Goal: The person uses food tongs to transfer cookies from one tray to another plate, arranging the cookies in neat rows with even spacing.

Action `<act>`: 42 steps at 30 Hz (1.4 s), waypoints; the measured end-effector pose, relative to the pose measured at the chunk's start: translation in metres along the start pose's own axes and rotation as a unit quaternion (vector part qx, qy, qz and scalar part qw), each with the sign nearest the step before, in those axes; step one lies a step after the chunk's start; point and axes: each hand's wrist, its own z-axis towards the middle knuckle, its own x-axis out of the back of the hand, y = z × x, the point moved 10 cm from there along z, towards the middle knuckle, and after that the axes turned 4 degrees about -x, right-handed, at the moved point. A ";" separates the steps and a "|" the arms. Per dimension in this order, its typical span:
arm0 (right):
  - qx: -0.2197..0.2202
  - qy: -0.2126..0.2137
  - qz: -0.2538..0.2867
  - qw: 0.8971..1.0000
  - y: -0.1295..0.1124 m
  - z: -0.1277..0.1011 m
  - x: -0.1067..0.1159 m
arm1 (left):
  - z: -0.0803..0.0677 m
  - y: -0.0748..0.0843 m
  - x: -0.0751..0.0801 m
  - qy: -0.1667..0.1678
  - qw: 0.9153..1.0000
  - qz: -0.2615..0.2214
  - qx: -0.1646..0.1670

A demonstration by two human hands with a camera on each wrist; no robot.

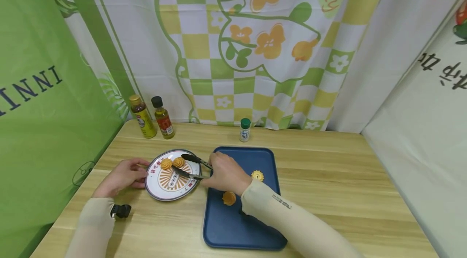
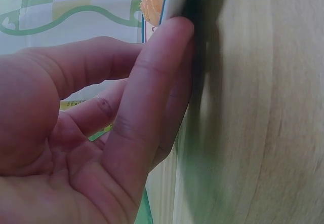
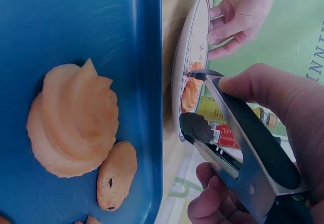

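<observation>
Tongs (image 1: pixel 195 159) over the plate (image 1: pixel 155 182).
My right hand (image 1: pixel 228 172) grips them; whether my left hand (image 1: pixel 122 175) pinches the rim, I can't tell.

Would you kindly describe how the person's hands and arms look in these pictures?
The left hand and right hand wear no gloves. The left sleeve and right sleeve are pale cream; the right one bears small dark lettering, too small to read. A black device sits at the left wrist.

A small kitchen-like nook, whether in a home unclear, with printed curtains (image 1: pixel 198 47) around a wood-grain counter (image 1: pixel 335 177) bearing two sauce bottles (image 1: pixel 165 122), a green-capped shaker (image 1: pixel 245 131), a plate (image 1: pixel 155 184) and a tray (image 1: pixel 240 229) of cookies (image 1: pixel 229 198).
</observation>
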 end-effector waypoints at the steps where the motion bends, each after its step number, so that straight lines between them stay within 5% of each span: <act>1: -0.002 -0.001 0.002 1.000 0.001 -0.001 0.000 | 0.000 0.001 0.000 0.000 1.000 0.001 0.000; 22: -0.004 0.012 0.058 0.998 0.019 -0.035 0.022 | 0.000 -0.002 0.000 0.002 1.000 -0.004 -0.002; 42: -0.052 0.026 0.072 0.996 0.073 -0.091 0.041 | 0.003 -0.005 0.000 -0.002 1.000 0.007 -0.009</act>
